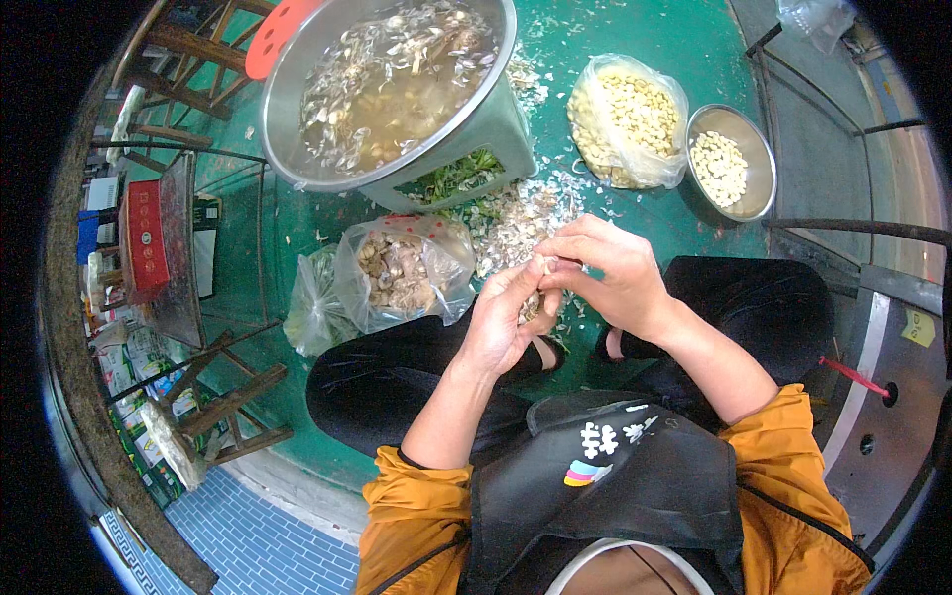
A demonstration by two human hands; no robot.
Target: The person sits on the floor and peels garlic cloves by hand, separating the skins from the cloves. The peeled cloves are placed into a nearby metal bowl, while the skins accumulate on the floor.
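My left hand [500, 321] and my right hand [611, 274] meet in front of me, over the gap between my knees. Pinched between both sets of fingertips is a small pale garlic clove [549, 263], mostly covered by the fingers. Beyond them, a large metal basin [507, 56] holds cloudy water with floating garlic skins and cloves. Peeled garlic cloves fill a clear plastic bag [582, 152] at the far right. More peeled cloves lie in a metal bowl [760, 167] beside that bag. Loose garlic skins [532, 216] litter the floor just past my hands.
The basin rests on a pale green plastic crate [520, 145] with leafy greens inside. By my left knee are a clear bag [446, 260] of light brown pieces and a bag of greens [320, 305]. Wooden stools [238, 394] stand left; a metal frame [855, 230] is at right.
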